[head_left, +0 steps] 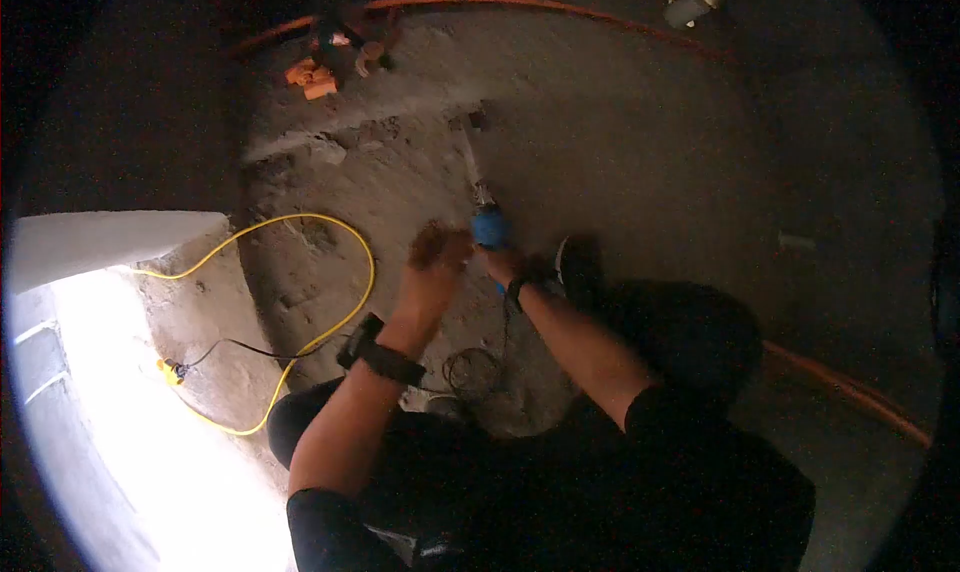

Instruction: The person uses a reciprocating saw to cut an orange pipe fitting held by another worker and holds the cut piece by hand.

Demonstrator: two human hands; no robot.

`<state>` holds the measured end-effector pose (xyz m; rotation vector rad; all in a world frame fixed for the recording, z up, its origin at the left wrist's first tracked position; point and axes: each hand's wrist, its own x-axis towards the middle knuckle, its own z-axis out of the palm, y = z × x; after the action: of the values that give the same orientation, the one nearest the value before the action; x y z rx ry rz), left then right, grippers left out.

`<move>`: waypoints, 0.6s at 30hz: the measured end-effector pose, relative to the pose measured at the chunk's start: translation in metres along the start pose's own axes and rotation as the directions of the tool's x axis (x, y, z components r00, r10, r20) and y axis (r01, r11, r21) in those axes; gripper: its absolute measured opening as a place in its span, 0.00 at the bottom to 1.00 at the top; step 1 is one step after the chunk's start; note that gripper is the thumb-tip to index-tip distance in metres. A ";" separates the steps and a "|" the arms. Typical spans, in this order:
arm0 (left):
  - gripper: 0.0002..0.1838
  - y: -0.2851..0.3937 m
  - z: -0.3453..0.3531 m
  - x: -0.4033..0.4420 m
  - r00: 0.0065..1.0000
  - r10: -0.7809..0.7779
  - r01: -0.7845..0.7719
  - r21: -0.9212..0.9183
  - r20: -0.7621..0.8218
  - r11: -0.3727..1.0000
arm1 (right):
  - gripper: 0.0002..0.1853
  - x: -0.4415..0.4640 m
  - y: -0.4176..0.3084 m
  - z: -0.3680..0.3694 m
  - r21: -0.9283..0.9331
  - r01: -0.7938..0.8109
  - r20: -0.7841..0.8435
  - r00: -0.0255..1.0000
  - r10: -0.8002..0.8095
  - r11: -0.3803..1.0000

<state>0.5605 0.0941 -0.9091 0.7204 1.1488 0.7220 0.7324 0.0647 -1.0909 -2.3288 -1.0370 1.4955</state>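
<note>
My right hand (508,266) is wrapped around a blue power tool (488,228), whose exact kind I cannot make out in the dim light. The tool's metal front end (482,192) points away from me, with a pale strip (470,152) on the floor beyond it. Close by on the left side of the tool is my left hand (440,252), its fingers dark and smeared. Whether it touches the tool does not show. A thin dark cord (470,367) lies coiled on the ground below the tool.
A yellow extension cord (372,262) loops across the dusty floor to a yellow plug (172,371) at left. Orange conduit (560,6) runs along the back, another orange conduit (850,384) at right. Broken orange pieces (315,80) lie upper left; a grey pipe (700,7) upper right.
</note>
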 end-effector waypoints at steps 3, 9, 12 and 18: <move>0.13 0.008 -0.025 0.013 0.973 0.225 -0.229 0.082 0.050 0.970 | 0.23 0.087 0.085 0.042 -0.200 0.447 -0.369 0.790 -0.490 0.872; 0.16 0.046 -0.041 0.001 0.985 0.171 -0.172 -0.038 -0.037 0.984 | 0.22 0.007 0.005 -0.006 -0.139 0.134 0.040 0.991 -0.130 0.981; 0.16 0.055 -0.040 -0.004 0.984 0.158 -0.166 -0.114 -0.076 0.979 | 0.22 -0.005 -0.010 -0.014 -0.251 0.172 0.057 0.985 -0.163 0.952; 0.17 0.058 -0.048 -0.014 0.981 0.193 -0.194 -0.028 -0.022 0.981 | 0.13 -0.002 0.021 -0.019 -0.016 0.286 -0.222 0.933 -0.282 0.958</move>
<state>0.5035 0.1221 -0.8662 0.8090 1.0928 0.9097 0.7576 0.0518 -1.0906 -2.1590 -1.2296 1.1045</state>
